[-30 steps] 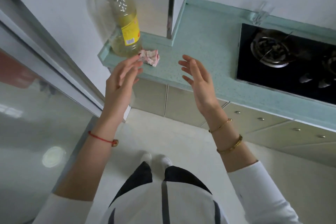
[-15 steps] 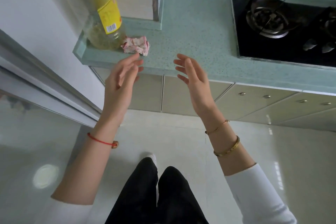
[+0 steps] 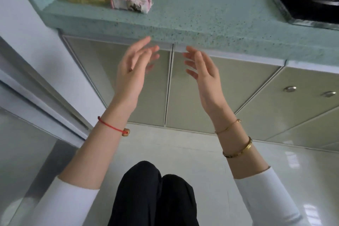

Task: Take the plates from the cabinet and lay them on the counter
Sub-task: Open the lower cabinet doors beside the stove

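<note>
You are just starting. The green counter point(image 3: 201, 9) is showing no plates on it. The cabinet point(image 3: 247, 86) under the counter is sitting shut, so you are not seeing the plates yet. Your left hand point(image 3: 131, 73) and right hand point(image 3: 203, 75) are hovering just below the counter edge, spread wide, holding nothing.

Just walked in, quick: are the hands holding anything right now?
Left hand: open, fingers relaxed, holding nothing.
Right hand: open, fingers relaxed, holding nothing.
</note>
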